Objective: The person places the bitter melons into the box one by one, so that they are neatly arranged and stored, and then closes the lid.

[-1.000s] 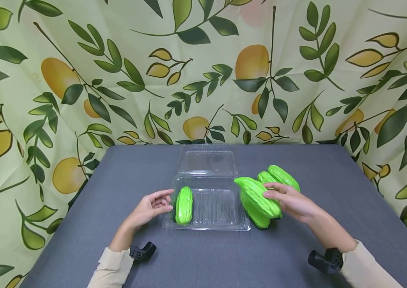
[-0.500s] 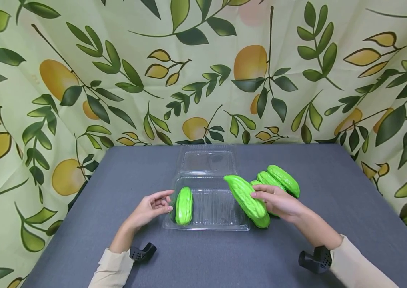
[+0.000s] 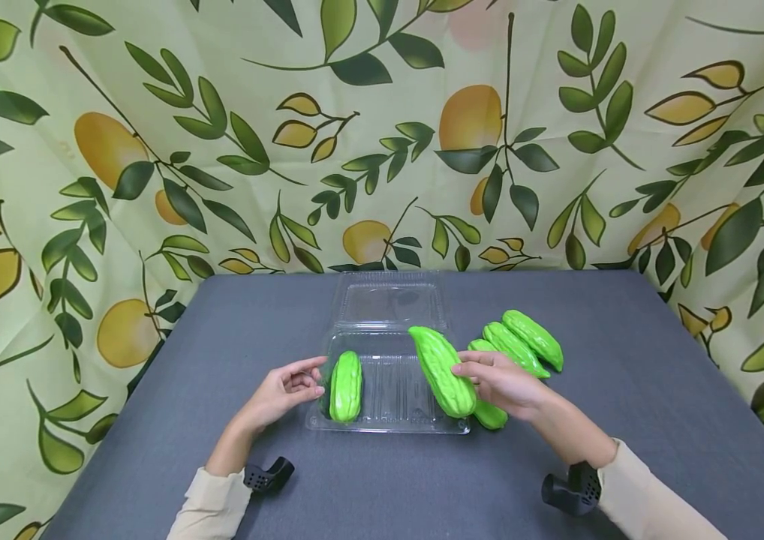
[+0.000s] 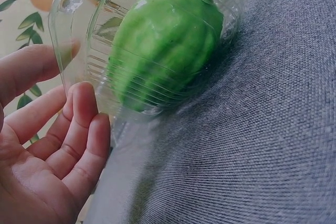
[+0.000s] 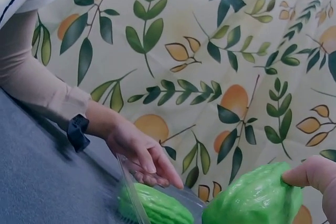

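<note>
Above the right half of a clear plastic clamshell container (image 3: 389, 430), my right hand (image 3: 506, 384) grips a bright green, ridged bitter melon (image 3: 443, 373) between thumb and fingers. The melon's tapered tip points away from me and a little left. Another bitter melon (image 3: 346, 386) lies lengthwise along the container's left side. My left hand (image 3: 284, 390) stays at the container's left wall, fingers loosely bent; in the left wrist view its fingertips are right at the clear rim (image 4: 62, 72), holding nothing else. The right wrist view shows the held melon (image 5: 252, 198) by one fingertip.
Right of the container lie more bitter melons: two side by side (image 3: 533, 340) at the back, and one nearer (image 3: 490, 415), partly hidden behind my right hand. The container's lid (image 3: 392, 300) lies folded back. A printed cloth (image 3: 368, 187) hangs behind the grey table (image 3: 382, 487).
My right hand has carried its bitter melon left, from over the pile to over the container's right half, turning it more upright in view. The left hand has not moved.
</note>
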Tool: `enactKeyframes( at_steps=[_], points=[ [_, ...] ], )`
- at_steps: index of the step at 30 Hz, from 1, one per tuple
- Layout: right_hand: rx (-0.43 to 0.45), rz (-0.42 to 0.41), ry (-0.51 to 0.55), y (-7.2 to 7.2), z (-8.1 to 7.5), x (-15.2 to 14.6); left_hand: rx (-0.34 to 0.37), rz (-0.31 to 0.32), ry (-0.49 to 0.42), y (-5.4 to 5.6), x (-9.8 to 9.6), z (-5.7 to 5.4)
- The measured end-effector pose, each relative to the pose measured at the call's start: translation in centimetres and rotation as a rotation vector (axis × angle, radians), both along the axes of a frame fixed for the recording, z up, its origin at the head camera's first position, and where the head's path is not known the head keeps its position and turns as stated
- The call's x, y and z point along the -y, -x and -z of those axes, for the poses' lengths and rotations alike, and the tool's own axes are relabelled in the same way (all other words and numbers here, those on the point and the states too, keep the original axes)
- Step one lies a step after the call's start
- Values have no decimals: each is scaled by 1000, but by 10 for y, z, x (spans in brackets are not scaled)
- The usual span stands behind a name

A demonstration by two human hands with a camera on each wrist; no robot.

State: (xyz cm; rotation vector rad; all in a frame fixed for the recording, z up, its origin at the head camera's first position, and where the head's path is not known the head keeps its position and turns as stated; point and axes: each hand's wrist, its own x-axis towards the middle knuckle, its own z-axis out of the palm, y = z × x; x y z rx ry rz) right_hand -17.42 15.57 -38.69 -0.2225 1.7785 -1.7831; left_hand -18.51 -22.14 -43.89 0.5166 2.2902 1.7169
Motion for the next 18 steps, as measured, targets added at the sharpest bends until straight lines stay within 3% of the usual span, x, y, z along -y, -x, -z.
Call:
enactKeyframes(
  at_steps=[18],
  points=[
    [46, 55, 131, 2, 10, 37, -8, 11, -5, -1, 0, -1]
  ],
)
